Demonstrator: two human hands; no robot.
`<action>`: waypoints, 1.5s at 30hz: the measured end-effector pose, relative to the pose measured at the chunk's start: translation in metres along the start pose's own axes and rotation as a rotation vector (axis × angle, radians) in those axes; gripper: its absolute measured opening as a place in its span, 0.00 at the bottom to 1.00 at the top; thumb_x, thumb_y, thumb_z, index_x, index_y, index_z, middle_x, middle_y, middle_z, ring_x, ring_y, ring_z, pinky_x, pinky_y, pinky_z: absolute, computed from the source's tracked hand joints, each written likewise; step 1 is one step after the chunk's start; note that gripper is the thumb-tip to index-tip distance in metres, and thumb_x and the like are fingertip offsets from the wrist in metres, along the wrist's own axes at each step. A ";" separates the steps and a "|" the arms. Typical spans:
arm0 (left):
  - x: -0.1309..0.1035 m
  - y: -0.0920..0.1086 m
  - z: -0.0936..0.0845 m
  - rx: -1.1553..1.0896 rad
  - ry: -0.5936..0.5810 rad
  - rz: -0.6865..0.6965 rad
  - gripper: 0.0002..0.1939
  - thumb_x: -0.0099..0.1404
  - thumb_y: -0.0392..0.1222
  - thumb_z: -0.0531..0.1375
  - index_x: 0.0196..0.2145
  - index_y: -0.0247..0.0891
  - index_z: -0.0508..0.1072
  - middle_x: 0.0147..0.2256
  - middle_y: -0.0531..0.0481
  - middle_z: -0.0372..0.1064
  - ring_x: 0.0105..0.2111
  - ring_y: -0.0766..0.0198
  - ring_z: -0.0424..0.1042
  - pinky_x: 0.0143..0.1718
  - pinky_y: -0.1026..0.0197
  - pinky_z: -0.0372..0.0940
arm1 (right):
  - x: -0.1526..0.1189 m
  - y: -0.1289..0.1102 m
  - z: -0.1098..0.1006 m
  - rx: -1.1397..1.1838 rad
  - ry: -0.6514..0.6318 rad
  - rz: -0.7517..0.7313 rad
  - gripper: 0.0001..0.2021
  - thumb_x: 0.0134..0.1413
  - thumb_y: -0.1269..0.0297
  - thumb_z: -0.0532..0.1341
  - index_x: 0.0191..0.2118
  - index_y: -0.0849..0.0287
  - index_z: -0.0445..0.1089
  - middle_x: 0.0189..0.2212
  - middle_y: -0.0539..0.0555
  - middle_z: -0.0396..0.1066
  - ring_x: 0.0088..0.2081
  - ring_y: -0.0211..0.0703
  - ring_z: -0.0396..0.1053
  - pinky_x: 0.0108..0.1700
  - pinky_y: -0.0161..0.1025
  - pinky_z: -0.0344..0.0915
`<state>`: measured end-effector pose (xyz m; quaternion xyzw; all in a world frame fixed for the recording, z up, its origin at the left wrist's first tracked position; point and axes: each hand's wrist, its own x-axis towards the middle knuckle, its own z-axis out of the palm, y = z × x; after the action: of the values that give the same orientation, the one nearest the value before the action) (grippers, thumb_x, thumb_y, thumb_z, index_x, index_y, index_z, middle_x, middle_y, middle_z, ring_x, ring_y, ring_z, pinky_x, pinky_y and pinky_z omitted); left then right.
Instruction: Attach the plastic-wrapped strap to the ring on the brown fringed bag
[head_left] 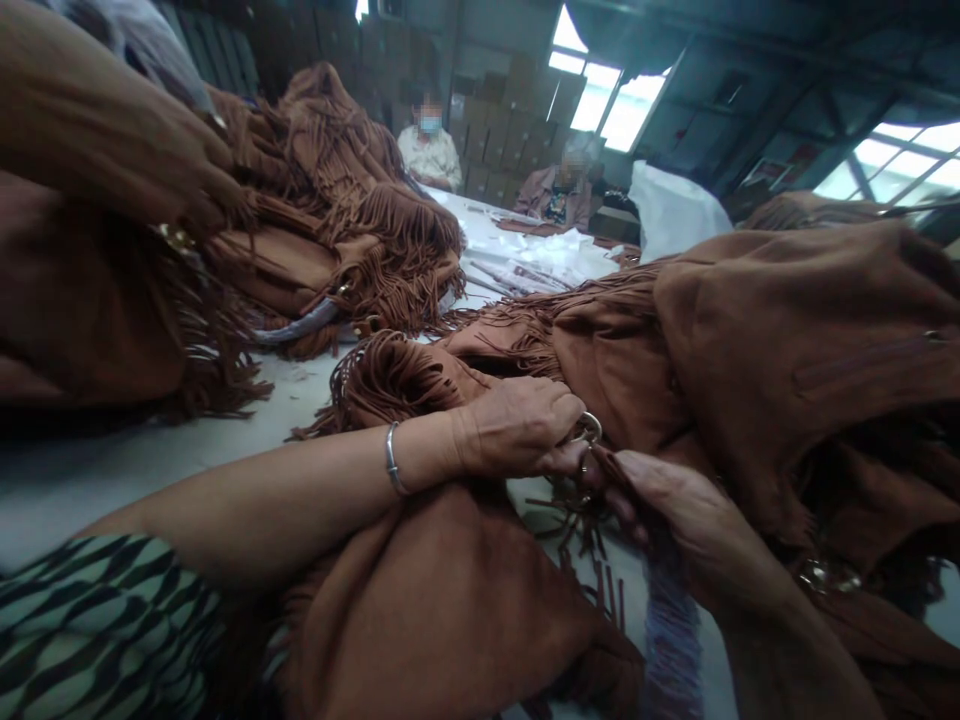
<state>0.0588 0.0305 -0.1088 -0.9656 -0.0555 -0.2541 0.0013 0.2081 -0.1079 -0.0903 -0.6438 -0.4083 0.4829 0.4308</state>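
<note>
My left hand (521, 428), with a silver bangle on its wrist, pinches a small metal ring (590, 428) fixed to a brown suede fringed bag (630, 360). My right hand (686, 520) sits just below it and grips a bunch of the bag's brown fringe strands (592, 545). Another brown suede piece (442, 610) lies across my lap under the left forearm. Both hands meet over the white table (112, 470).
Piles of the same fringed brown bags rise at the left (330, 230) and the right (810, 350). Two people sit at the far end of the table (429, 150), before stacked cardboard boxes (517, 120). A white plastic bag (671, 215) stands at the back.
</note>
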 end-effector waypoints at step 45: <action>0.000 -0.004 -0.011 -0.138 -0.265 -0.038 0.19 0.68 0.50 0.50 0.41 0.30 0.68 0.36 0.42 0.70 0.38 0.56 0.70 0.37 0.60 0.61 | -0.014 0.009 0.045 -1.178 0.501 -0.237 0.08 0.59 0.61 0.51 0.31 0.56 0.63 0.29 0.58 0.73 0.32 0.54 0.71 0.30 0.41 0.53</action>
<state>0.0528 0.0343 -0.0992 -0.9872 -0.0559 -0.1274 -0.0773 0.1623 -0.1161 -0.1023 -0.8160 -0.5601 -0.0373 0.1382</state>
